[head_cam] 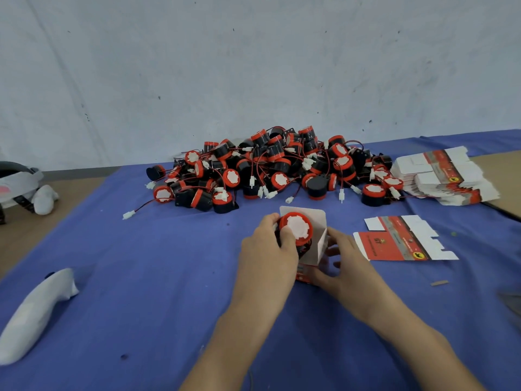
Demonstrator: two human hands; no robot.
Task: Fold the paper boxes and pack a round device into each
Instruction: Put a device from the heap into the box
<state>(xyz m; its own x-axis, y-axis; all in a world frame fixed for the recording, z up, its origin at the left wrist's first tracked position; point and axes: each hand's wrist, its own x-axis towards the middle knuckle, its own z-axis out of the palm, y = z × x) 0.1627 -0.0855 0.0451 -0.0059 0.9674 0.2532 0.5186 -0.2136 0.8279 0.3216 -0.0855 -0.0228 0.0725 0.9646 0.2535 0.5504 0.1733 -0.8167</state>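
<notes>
The blue cloth (141, 277) covers most of the table, with a big pile of round devices (270, 167) at its far side and a stack of flat boxes (445, 176) to the right of the pile. One unfolded blank (394, 244) lies near the right hand (344, 261). That hand's fingers curl round the half-formed paper box (313, 261), held just above the cloth at the centre, top flap standing open. The left hand (267, 249) wraps its fingers and thumb round a round device (296, 230) at the box's mouth. The card looks thin and light and likely to crease, so it is best held by its folded walls. The device seems rigid plastic, easy to grip by the rim, though its wire may snag. The box's bottom, the device's wire and the printed text cannot be made out
</notes>
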